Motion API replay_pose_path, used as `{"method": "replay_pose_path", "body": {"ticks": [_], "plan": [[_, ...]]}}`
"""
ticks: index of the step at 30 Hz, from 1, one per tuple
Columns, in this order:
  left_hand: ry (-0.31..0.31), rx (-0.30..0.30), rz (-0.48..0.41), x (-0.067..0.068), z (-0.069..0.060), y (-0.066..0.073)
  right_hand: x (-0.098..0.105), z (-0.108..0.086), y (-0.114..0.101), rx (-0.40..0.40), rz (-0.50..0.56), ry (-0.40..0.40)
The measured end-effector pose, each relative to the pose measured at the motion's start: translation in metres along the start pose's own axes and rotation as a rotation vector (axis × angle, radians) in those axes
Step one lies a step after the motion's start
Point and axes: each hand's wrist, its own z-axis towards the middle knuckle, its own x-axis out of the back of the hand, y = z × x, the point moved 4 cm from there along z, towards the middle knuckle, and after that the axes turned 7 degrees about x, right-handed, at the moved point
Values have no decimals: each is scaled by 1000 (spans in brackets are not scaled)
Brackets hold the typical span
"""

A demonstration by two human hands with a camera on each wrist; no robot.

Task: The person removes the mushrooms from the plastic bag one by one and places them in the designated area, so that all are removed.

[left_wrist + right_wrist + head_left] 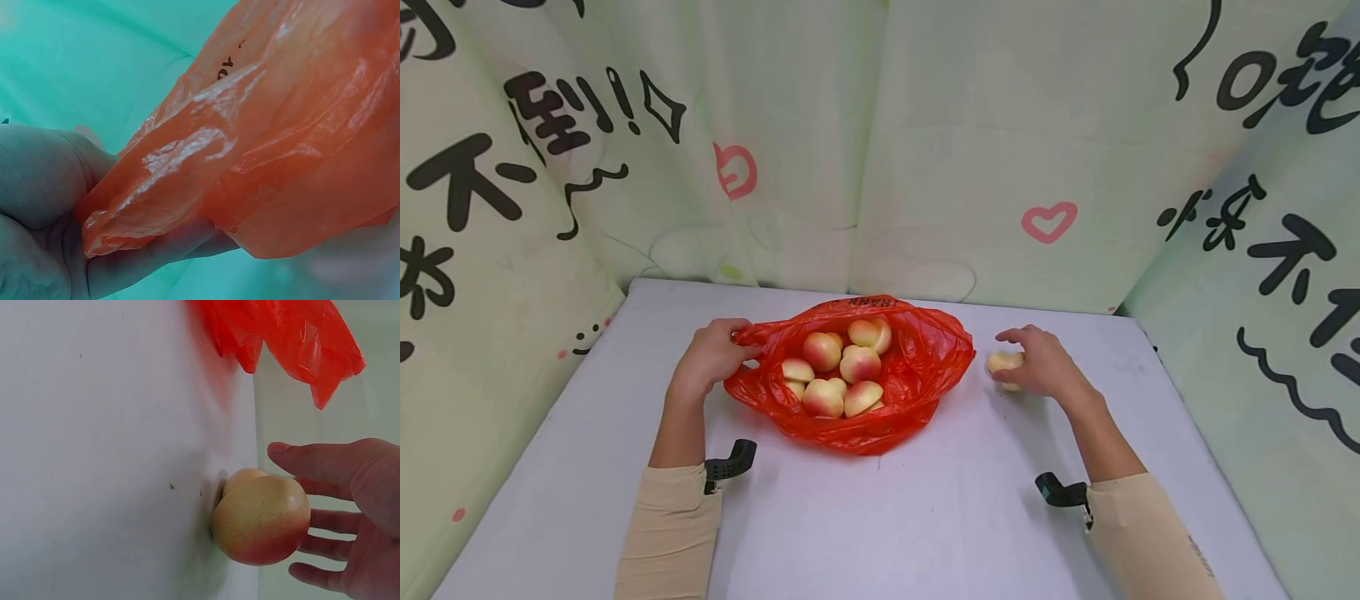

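Fingers [156, 253] of the left hand [709, 357]: clamping on the rim of the red bag [850, 433] at its left end, with folded plastic bunching up in the grip.
Right hand [1043, 362]: fingers are standing apart, thumb well clear of the others. Can't tell if the tips are actually touching the fruit.
Loose peach [262, 519]: sitting on the table [880, 517] near the bag's right side, between thumb and fingers. Some paler lump [240, 478] is peeking out behind it, and I'm not sure if that's a second fruit or just another lobe.
Bagged peaches [860, 365]: lying in an overlapping pile, so I'm not getting a solid count.
Bag mouth: gaping upward, fruit showing, nothing tied.
Done: I'm reckoning most of it, since nearly all the fruit I'm seeing is resting inside.
Left: whatever's lying outside, not yet gripped. One moment isn't telling me which way the fruit is going, so I'm not calling a percentage.
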Motion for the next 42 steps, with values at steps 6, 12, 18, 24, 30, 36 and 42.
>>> {"method": "replay_pose_path", "body": {"ticks": [6, 12, 18, 24, 30, 36, 42], "plan": [[0, 0, 0, 0, 0, 0, 3, 0, -4, 18, 15, 22], [0, -4, -4, 0, -1, 1, 9, -3, -9, 31, 19, 62], [9, 4, -1, 0, -1, 1, 16, -7, -19, 89, 33, 128], [10, 7, 0, 0, -1, 0, 25, -11, -37, 155, 49, 195], [9, 10, 5, 0, 0, -1, 32, -14, -58, 243, 83, 287], [3, 4, 6, -2, 1, 0, 34, -14, -77, 342, 169, 348], [4, 1, 4, -1, 1, 0, 32, -11, -91, 424, 239, 347]]}}
